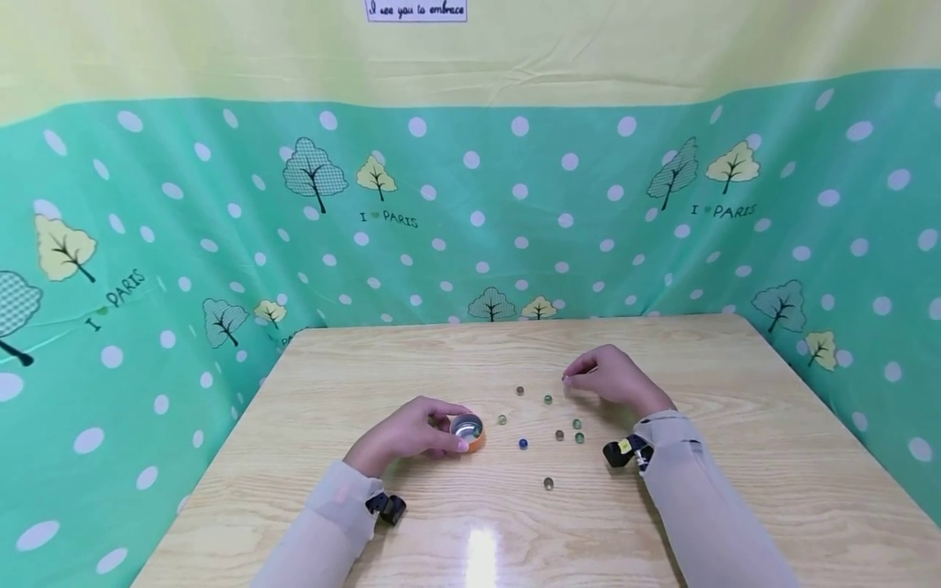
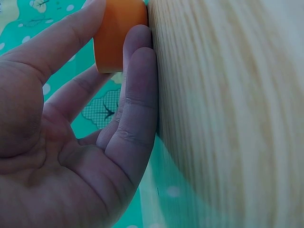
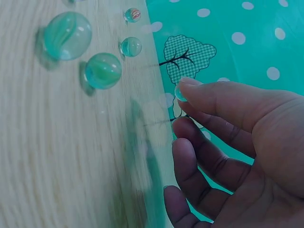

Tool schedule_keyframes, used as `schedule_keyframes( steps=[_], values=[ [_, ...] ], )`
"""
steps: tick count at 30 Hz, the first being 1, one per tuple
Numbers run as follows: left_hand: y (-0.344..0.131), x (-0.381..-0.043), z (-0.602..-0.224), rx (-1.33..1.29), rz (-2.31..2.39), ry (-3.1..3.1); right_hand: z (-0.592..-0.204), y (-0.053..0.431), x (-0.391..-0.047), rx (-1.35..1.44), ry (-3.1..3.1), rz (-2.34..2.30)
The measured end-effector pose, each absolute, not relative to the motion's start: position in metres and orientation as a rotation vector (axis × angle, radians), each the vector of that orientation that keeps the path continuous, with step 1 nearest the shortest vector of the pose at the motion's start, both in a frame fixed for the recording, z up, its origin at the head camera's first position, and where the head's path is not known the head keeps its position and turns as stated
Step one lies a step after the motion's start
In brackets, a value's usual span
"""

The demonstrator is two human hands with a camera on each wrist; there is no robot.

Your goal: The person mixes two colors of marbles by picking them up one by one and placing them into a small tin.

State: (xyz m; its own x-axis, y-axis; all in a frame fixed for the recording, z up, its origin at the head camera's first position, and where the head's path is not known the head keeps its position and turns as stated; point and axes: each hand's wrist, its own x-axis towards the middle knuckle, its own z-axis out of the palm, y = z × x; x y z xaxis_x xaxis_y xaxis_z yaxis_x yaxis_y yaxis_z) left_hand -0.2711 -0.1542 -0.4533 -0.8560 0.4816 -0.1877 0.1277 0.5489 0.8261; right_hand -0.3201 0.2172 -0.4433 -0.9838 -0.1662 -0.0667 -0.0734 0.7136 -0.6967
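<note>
My left hand (image 1: 408,428) grips a small round orange container (image 1: 478,441) with a silvery inside, thumb on one side and fingers on the other. Its open top faces up in the head view, and a greenish spot, perhaps a marble, shows inside. In the left wrist view the orange wall (image 2: 116,40) sits between thumb and fingers, close to the tabletop. My right hand (image 1: 616,380) pinches a glass marble (image 3: 180,93) between thumb and index finger, mostly hidden by the thumb. Its other fingers are loosely bent. Nearest to it lies a green marble (image 1: 547,399).
Several loose marbles lie between the hands, among them a blue marble (image 1: 524,443), a pale green marble (image 1: 502,420) and a brownish marble (image 1: 548,483) nearer the front. The wooden table (image 1: 412,359) meets a green dotted curtain (image 1: 515,237) at the back and sides.
</note>
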Motion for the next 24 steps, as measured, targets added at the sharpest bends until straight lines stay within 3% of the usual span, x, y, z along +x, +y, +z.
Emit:
schedule_keyframes(
  steps=[24],
  values=[
    [-0.157,-0.272,-0.457,0.495,1.261,2.364,-0.435,0.185,-0.314,-0.31,2.793,-1.135]
  ],
)
